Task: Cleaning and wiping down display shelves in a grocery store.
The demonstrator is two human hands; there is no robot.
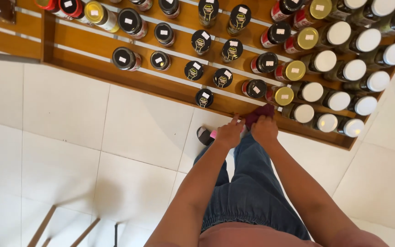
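Head view — right hand clutches maroon cloth at shelf edge; left hand open beside it

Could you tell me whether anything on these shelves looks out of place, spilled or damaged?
Nothing stands out. The jars stand upright in even rows on the wooden shelf, lids on, with no spill showing. Both hands, left and right, are at a dark red cloth on the shelf's lowest edge.
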